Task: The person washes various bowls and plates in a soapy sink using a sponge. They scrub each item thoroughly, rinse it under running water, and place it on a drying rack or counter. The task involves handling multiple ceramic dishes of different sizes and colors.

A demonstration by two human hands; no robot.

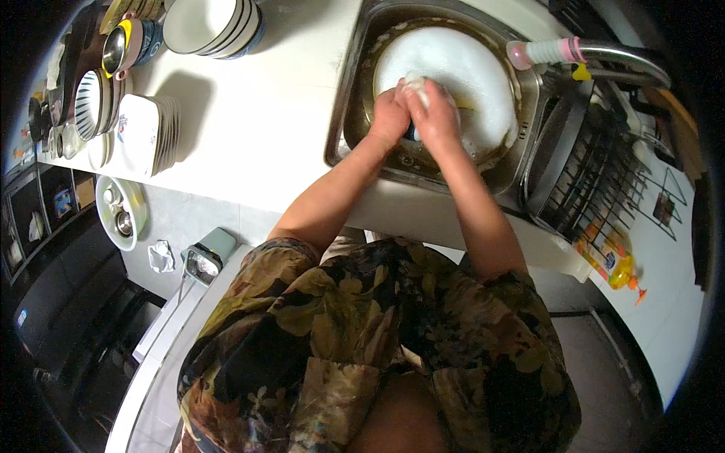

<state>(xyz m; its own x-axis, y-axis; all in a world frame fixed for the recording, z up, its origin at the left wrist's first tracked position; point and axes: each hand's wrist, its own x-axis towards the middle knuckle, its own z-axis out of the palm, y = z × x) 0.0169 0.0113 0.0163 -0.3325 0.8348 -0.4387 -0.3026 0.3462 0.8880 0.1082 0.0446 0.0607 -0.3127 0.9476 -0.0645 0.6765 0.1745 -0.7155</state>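
Observation:
My left hand (391,116) and my right hand (436,116) meet over the near left part of a metal sink (337,122). Between them they squeeze a pale, wet cloth (418,85), which shows above the fingers. Thick white suds (453,56) float on brownish water in a round basin inside the sink. A small part of a dark and bluish-white object shows below my hands; what it is cannot be told. A faucet (617,52) with a pink and white extension reaches in from the right, beyond the right hand.
Stacked bowls (204,25) and square plates (150,136) stand on the white counter (255,124) at left. A black dish rack (589,181) stands right of the sink, near a yellow dish soap bottle (614,260). A basin (136,212) and a trash bin (218,249) are lower left.

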